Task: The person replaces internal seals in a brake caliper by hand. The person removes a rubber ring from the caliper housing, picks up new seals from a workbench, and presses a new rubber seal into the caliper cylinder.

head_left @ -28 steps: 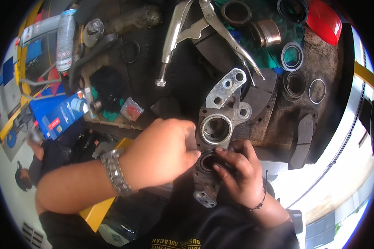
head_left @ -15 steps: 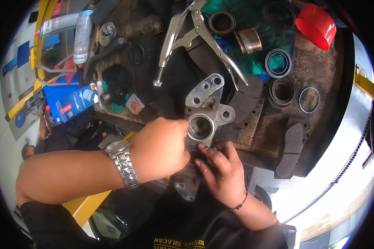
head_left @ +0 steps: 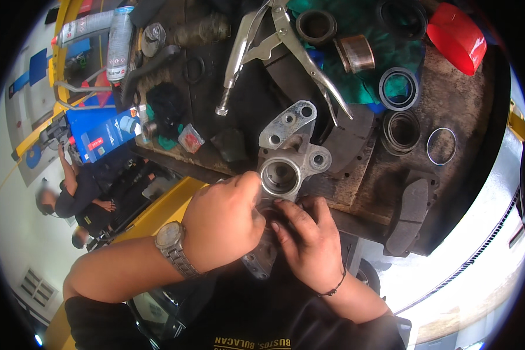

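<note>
A grey cast metal caliper body (head_left: 288,153) with round bores lies half over the near edge of a dirty workbench (head_left: 449,99). My left hand (head_left: 224,219), with a metal watch on the wrist, curls over the caliper's lower bore. My right hand (head_left: 309,239), with a thin dark cord at the wrist, presses its fingers on the same lower part from the right. What sits under the fingers is hidden. The upper bore (head_left: 280,177) is open and shiny.
Locking pliers (head_left: 256,41), rubber rings (head_left: 399,131), a thin wire ring (head_left: 441,146), a metal sleeve (head_left: 357,53), a red cap (head_left: 458,36) and brake pads (head_left: 410,216) lie on the bench. Spray cans (head_left: 119,41) and a blue box (head_left: 108,137) are at the left. People crouch below left (head_left: 79,195).
The view has shifted slightly, so the bench and caliper sit a little higher in the picture. Both hands stay on the caliper's lower bore, with small finger movements only.
</note>
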Demonstrator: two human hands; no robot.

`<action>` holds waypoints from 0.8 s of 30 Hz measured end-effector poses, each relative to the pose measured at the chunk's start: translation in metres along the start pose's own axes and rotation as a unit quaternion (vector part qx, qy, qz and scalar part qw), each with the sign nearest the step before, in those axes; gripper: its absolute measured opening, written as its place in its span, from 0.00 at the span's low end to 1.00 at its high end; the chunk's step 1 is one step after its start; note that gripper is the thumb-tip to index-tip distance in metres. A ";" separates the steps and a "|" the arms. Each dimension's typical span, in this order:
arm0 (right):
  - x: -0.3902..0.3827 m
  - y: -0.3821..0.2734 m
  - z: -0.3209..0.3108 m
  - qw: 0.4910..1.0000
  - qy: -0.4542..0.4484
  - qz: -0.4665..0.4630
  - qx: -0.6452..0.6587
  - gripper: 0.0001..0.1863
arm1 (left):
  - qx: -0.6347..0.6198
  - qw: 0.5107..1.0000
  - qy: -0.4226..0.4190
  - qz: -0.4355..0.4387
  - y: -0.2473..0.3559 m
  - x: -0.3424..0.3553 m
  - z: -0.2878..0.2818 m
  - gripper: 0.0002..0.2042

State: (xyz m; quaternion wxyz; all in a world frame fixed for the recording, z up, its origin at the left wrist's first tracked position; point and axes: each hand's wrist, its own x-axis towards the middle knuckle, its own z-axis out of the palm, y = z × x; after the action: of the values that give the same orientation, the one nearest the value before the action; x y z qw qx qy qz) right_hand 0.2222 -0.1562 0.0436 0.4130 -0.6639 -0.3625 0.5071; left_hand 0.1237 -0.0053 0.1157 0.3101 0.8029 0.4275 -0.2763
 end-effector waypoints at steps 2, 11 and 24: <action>0.000 0.001 0.001 1.000 0.001 0.004 0.002 0.21 | 0.005 1.000 0.009 0.000 0.000 -0.003 0.002 0.12; 0.001 0.002 0.001 1.000 -0.005 -0.004 0.002 0.22 | 0.041 0.997 0.048 0.038 -0.002 -0.014 0.010 0.15; 0.001 0.005 -0.001 1.000 -0.012 -0.001 0.029 0.26 | -0.203 0.977 0.006 0.072 -0.042 -0.012 0.007 0.10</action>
State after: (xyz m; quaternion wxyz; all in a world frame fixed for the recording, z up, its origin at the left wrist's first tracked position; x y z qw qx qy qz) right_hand 0.2240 -0.1578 0.0386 0.4281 -0.6456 -0.3528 0.5247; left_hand 0.0803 0.0023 0.1088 0.4830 0.7537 0.4176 -0.1562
